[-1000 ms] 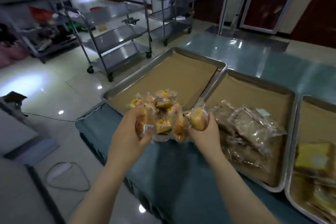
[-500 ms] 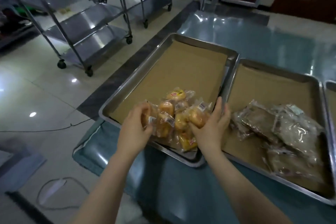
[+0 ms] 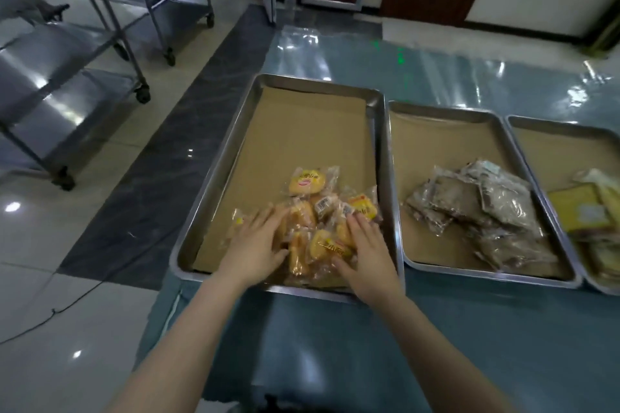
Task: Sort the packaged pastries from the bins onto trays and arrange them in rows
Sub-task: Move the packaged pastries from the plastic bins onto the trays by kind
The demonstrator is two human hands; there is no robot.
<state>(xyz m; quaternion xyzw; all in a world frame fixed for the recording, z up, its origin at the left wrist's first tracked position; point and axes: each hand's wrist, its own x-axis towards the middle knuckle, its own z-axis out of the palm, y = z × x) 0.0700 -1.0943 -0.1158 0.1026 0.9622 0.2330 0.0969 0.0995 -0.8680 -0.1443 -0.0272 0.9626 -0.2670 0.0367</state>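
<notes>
I see the pile of yellow packaged pastries (image 3: pixel 317 221) in the left tray (image 3: pixel 214 198), between both hands. My left hand (image 3: pixel 253 246) and right hand (image 3: pixel 369 255) rest flat-fingered on its sides, gripping nothing.

Both hands lie flat with fingers extended on a heap of yellow packaged pastries (image 3: pixel 315 211) at the near end of the left tray (image 3: pixel 214 157), left hand (image 3: pixel 253 245) on the heap's left side, right hand (image 3: pixel 367 253) on its right, while brown packets (image 3: pixel 476 208) fill the middle tray (image 3: pixel 396 178).
</notes>
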